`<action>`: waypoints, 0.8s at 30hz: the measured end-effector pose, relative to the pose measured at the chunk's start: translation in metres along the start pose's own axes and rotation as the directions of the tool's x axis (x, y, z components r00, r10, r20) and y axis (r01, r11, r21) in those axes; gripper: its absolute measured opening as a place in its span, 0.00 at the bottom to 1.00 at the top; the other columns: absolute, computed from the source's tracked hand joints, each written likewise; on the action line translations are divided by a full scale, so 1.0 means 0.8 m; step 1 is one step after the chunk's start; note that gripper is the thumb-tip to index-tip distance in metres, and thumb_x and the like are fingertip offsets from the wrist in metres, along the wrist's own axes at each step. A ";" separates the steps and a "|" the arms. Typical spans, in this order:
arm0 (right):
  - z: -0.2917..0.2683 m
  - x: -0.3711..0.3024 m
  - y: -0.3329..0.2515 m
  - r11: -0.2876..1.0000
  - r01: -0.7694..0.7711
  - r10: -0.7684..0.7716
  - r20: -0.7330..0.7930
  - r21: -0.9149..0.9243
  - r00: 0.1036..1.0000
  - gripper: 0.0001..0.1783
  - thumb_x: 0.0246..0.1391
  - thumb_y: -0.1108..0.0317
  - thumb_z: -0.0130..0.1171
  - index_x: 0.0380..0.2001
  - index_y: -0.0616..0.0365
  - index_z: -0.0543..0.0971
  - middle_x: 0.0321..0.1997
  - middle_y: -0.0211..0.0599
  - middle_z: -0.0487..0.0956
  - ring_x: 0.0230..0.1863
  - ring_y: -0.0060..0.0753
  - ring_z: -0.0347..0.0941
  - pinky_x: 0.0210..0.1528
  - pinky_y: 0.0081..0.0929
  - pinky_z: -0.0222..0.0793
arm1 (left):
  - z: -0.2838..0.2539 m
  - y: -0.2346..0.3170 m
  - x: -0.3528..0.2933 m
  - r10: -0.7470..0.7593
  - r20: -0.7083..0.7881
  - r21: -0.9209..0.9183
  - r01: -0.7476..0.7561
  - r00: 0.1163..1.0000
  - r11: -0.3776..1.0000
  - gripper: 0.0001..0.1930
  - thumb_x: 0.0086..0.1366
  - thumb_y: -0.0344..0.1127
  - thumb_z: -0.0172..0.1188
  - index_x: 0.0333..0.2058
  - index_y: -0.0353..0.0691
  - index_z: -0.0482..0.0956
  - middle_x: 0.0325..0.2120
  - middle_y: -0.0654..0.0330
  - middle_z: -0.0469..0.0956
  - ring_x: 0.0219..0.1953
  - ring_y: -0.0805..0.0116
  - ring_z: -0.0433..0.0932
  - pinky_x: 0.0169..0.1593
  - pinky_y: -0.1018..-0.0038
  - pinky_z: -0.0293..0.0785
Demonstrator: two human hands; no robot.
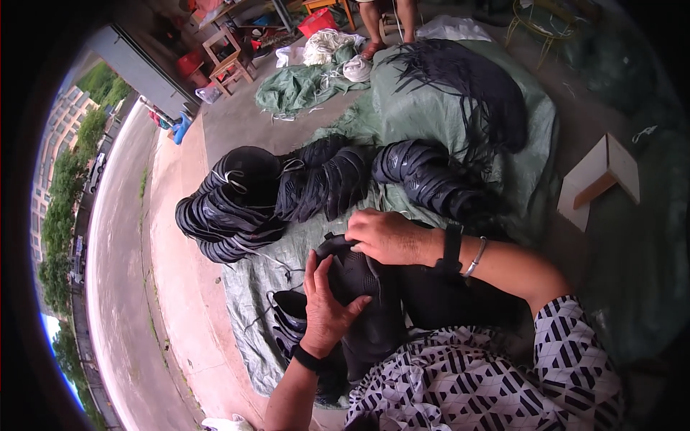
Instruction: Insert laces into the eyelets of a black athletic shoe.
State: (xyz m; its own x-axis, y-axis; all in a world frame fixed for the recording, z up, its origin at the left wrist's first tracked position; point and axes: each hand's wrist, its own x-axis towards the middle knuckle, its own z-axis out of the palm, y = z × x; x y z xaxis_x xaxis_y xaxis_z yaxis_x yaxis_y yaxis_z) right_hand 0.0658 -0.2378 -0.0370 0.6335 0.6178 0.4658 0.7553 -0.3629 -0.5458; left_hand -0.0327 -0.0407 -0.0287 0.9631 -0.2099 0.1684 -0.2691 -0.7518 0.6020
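Note:
A black shoe upper (353, 276) with a mesh patch lies across my lap, between my two hands. My left hand (329, 305) rests against its near side, thumb and fingers spread apart over the black material. At its far edge, my right hand (388, 237) pinches the rim with bent fingers; whether a small thing is also between them I cannot make out. Beside my left wrist stands a small stack of dark uppers (290, 305), partly hidden by the hand and forearm. More black material lies under my right forearm, too dark to tell apart.
Beyond my hands, nested bundles of black uppers (233, 205), some tied with cord, lie on a green tarp (248, 291). Farther off are a heap of black strips (481, 79), white cords (330, 47), a wooden chair (228, 63) and another person's legs (372, 29). A cardboard piece (600, 176) stands right.

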 end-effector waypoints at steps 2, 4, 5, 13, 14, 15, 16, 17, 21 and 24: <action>-0.005 -0.023 -0.002 0.997 0.072 -0.071 0.150 0.000 0.986 0.09 0.47 0.67 0.59 0.33 0.58 0.76 0.36 0.37 0.73 0.41 0.41 0.72 0.42 0.34 0.71 | -0.003 0.002 0.004 0.000 0.020 0.018 0.000 1.000 1.000 0.51 0.36 0.41 0.77 0.59 0.41 0.56 0.63 0.44 0.48 0.62 0.41 0.53 0.62 0.56 0.58; -0.012 -0.035 -0.002 1.000 -0.002 0.003 0.244 -0.003 0.970 0.09 0.46 0.64 0.61 0.26 0.58 0.77 0.33 0.37 0.74 0.41 0.41 0.72 0.43 0.35 0.71 | -0.003 0.007 0.016 0.032 0.114 0.085 -0.041 0.993 0.995 0.52 0.35 0.40 0.77 0.59 0.42 0.56 0.63 0.44 0.48 0.62 0.41 0.54 0.62 0.56 0.58; -0.016 -0.040 -0.003 1.000 0.013 -0.014 0.278 0.005 0.960 0.09 0.45 0.64 0.61 0.25 0.58 0.77 0.32 0.37 0.74 0.40 0.41 0.72 0.43 0.35 0.70 | -0.002 0.009 0.019 0.040 0.135 0.112 -0.055 0.990 0.992 0.52 0.34 0.39 0.77 0.59 0.44 0.56 0.63 0.45 0.48 0.62 0.42 0.54 0.62 0.56 0.59; -0.026 -0.066 -0.020 0.998 0.060 -0.056 0.218 -0.010 0.974 0.03 0.44 0.67 0.61 0.24 0.49 0.77 0.30 0.29 0.70 0.37 0.34 0.70 0.40 0.33 0.67 | 0.008 0.027 0.014 0.011 0.129 0.115 -0.026 0.992 0.993 0.52 0.32 0.33 0.76 0.58 0.44 0.57 0.62 0.45 0.49 0.63 0.43 0.54 0.62 0.57 0.60; -0.024 -0.070 -0.023 0.997 0.065 -0.054 0.228 -0.043 0.972 0.01 0.45 0.66 0.59 0.22 0.47 0.77 0.31 0.28 0.69 0.39 0.33 0.68 0.41 0.33 0.65 | 0.009 0.030 0.014 0.017 0.138 0.110 -0.032 0.990 0.993 0.52 0.32 0.33 0.76 0.58 0.44 0.57 0.62 0.45 0.49 0.63 0.43 0.54 0.62 0.57 0.60; -0.023 -0.071 -0.023 0.995 0.083 -0.065 0.263 -0.058 0.963 0.01 0.45 0.66 0.59 0.22 0.47 0.78 0.31 0.29 0.69 0.40 0.33 0.67 0.41 0.34 0.64 | 0.010 0.032 0.014 0.019 0.136 0.134 -0.037 0.990 0.990 0.51 0.33 0.35 0.76 0.58 0.44 0.57 0.62 0.45 0.49 0.62 0.43 0.54 0.61 0.56 0.61; -0.025 -0.071 -0.025 0.992 0.096 -0.068 0.297 -0.079 0.952 0.02 0.44 0.65 0.58 0.22 0.47 0.78 0.32 0.29 0.69 0.42 0.34 0.66 0.42 0.34 0.63 | 0.012 0.035 0.015 0.029 0.138 0.154 -0.050 0.990 0.987 0.50 0.34 0.36 0.76 0.58 0.44 0.58 0.62 0.46 0.49 0.61 0.42 0.54 0.60 0.55 0.63; -0.021 -0.069 -0.027 0.983 0.126 -0.078 0.314 -0.136 0.946 0.02 0.44 0.65 0.57 0.21 0.47 0.79 0.32 0.30 0.69 0.42 0.35 0.66 0.42 0.35 0.63 | 0.017 0.034 0.016 0.022 0.142 0.161 -0.045 0.990 0.986 0.49 0.34 0.36 0.75 0.58 0.44 0.58 0.62 0.45 0.49 0.61 0.42 0.54 0.60 0.55 0.62; -0.020 -0.056 -0.035 0.968 0.119 -0.025 0.385 -0.221 0.922 0.05 0.40 0.62 0.61 0.22 0.48 0.81 0.34 0.33 0.72 0.44 0.38 0.66 0.42 0.36 0.65 | 0.027 0.026 0.019 0.024 0.111 0.166 -0.042 0.994 0.985 0.49 0.37 0.34 0.74 0.59 0.45 0.57 0.63 0.43 0.46 0.62 0.40 0.53 0.61 0.55 0.60; -0.026 -0.087 0.004 0.926 0.030 -0.059 0.068 0.377 0.996 0.06 0.45 0.66 0.62 0.29 0.52 0.82 0.44 0.36 0.75 0.46 0.41 0.70 0.49 0.35 0.66 | 0.026 0.023 0.002 0.162 0.084 0.285 -0.179 0.983 0.942 0.37 0.46 0.33 0.68 0.58 0.48 0.66 0.64 0.41 0.43 0.65 0.36 0.43 0.65 0.50 0.49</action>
State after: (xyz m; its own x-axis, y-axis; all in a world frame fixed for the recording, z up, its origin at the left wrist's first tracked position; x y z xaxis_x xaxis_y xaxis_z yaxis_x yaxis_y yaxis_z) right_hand 0.0278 -0.2965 -0.0562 0.5746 0.6841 0.4493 0.6547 -0.0548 -0.7539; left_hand -0.0362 -0.0679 -0.0331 0.9036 -0.3801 0.1976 -0.4257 -0.8486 0.3141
